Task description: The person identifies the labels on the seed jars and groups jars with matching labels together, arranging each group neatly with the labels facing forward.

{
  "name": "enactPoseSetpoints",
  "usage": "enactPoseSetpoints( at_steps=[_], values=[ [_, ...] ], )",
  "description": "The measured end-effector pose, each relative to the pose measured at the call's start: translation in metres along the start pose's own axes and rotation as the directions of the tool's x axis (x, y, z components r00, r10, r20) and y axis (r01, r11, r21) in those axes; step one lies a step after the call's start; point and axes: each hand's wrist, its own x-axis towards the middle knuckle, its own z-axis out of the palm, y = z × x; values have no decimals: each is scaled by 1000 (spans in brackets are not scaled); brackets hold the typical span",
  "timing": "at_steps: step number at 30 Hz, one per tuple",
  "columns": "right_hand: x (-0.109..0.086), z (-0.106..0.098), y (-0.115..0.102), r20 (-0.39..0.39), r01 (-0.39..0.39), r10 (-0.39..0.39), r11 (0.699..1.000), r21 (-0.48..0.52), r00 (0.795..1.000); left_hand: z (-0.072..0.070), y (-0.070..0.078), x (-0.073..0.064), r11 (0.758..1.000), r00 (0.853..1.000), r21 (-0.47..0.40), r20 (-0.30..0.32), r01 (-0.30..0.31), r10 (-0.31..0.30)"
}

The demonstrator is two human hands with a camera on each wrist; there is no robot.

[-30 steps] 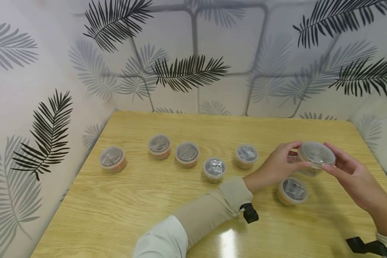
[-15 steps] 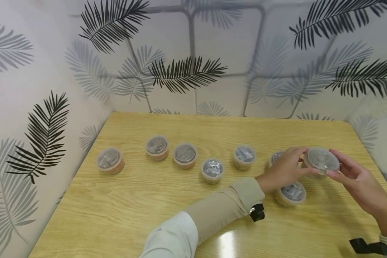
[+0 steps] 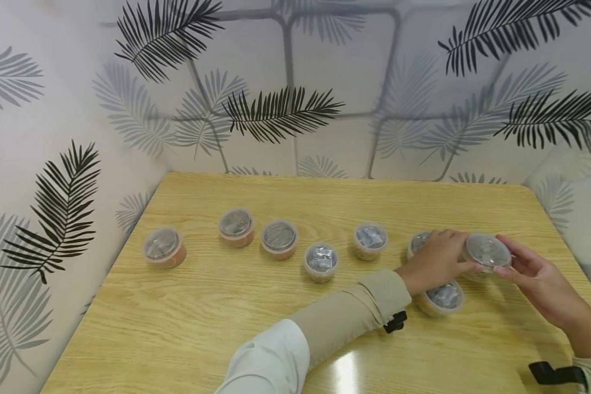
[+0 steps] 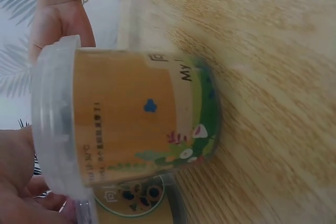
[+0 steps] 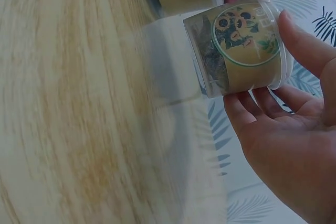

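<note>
Both hands hold one clear plastic tub [image 3: 486,250] with a frosted lid, at the right of the table in the head view. My right hand [image 3: 544,282] grips it from the right, thumb at the lid's rim and fingers curled round the far side. From the left, my left hand [image 3: 435,261] pinches the same tub. A sunflower label [image 5: 245,35] shows on its side in the right wrist view. Below my left hand sits another lidded tub [image 3: 443,298], partly covered by it. Beyond that hand a third lidded tub [image 3: 417,241] is half hidden. An orange-labelled tub [image 4: 123,114] fills the left wrist view.
Several more lidded tubs stand apart on the wooden table [image 3: 192,323]: a pinkish one [image 3: 163,249] at far left, others across the middle, such as the pale tub [image 3: 321,262]. A leaf-patterned wall covering [image 3: 340,142] rises behind the table and at both sides.
Both hands have lowered the held tub toward the table. A tub behind my left hand has come into view. The other tubs keep their places while the head view shifts slightly.
</note>
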Motion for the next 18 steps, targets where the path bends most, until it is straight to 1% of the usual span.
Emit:
enactPoseSetpoints(
  at_steps=[2,5,8,12,16,18],
  values=[
    [1,-1,2,2,-13,13,1000,-20,1000,2,-1,1,999,1000,48,7,1,-2],
    [3,-3,6,10,-30,30,999,-38,999,5,-2,1,992,1000,125,11,19,-21],
    [5,-5,11,17,-31,31,999,-11,999,8,-3,0,982,999,188,8,31,-33],
    [7,-7,16,25,-22,22,1000,22,999,9,-3,0,967,1000,255,2,23,-24],
    [8,-8,17,58,-17,16,1000,15,998,9,-4,0,955,1000,298,-12,9,-6],
    [9,-9,17,74,-19,18,1000,14,997,9,-4,0,954,1000,300,-20,2,4]
  ],
)
